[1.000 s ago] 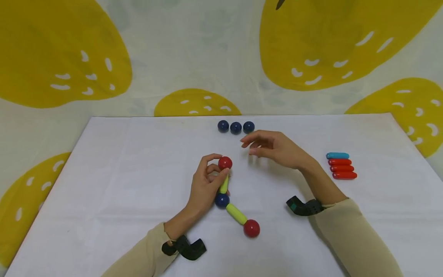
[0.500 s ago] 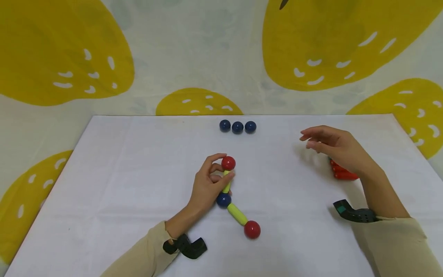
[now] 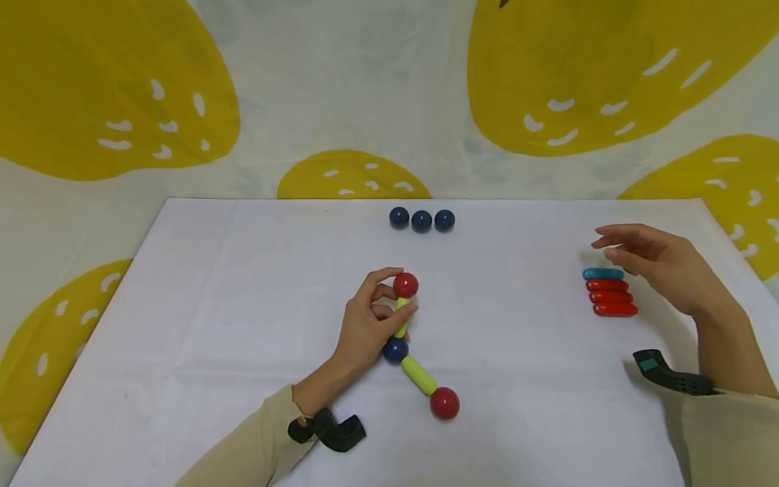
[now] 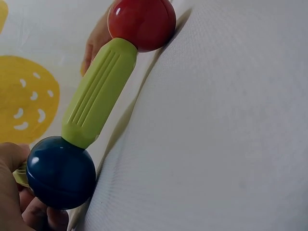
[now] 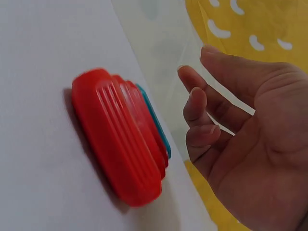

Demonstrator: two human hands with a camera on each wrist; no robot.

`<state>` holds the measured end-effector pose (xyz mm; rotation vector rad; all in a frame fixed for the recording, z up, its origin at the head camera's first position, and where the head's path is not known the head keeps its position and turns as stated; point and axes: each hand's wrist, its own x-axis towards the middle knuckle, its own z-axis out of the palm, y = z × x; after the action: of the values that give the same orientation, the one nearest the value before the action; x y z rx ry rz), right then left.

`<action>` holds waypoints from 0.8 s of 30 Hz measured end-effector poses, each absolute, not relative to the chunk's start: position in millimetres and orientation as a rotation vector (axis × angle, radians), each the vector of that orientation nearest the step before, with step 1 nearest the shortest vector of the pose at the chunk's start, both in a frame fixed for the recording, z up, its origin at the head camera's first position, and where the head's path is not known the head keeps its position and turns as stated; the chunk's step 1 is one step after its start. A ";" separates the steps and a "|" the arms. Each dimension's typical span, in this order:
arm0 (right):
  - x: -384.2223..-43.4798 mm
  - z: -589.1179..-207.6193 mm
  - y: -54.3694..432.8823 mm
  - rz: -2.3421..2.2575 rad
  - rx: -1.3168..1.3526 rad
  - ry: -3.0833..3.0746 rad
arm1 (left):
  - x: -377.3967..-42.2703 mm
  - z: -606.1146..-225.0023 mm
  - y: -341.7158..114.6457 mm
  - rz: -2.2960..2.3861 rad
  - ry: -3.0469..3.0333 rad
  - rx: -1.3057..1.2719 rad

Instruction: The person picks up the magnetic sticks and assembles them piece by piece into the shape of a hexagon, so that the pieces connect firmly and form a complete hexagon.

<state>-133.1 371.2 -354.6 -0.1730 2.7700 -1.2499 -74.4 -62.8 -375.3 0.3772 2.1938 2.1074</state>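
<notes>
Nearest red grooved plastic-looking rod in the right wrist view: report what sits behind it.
Behind that red rod show edges of two more red rods, then a strip of a blue plastic-looking rod. Most of each is covered there; the head view shows their tops.

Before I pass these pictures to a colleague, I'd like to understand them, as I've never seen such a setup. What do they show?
There is no machine, just a person's bare left hand and bare right hand. The wide picture looks down from the head; the other two are taken from each wrist.

The left hand holds two grooved yellow-green rods joined by a shiny dark blue ball, with a shiny red ball at each outer end.

On the white-covered table, three loose dark blue balls sit near the far edge. The right hand holds nothing, close to one light-blue rod and three red rods lying side by side.
</notes>
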 end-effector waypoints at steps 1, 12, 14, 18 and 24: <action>-133.2 -355.7 373.8 -1.238 -0.159 2.773 | -74.3 -375.1 -62.8 2.110 2.195 0.384; -132.6 -372.9 392.0 -1.147 -0.067 2.748 | -74.4 -373.9 -62.5 2.104 2.238 0.427; -132.8 -374.8 393.7 -1.133 -0.059 2.754 | -74.4 -373.8 -62.5 2.104 2.249 0.436; -131.8 -376.2 397.7 -1.096 -0.033 2.783 | -74.2 -373.2 -62.5 2.108 2.256 0.451; -130.3 -377.0 402.1 -1.037 -0.035 2.752 | -74.4 -373.0 -62.2 2.112 2.257 0.462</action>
<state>-130.3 402.1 -377.0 -0.0354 2.7522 -1.0366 -74.4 -62.2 -373.0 0.4621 2.2567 2.1122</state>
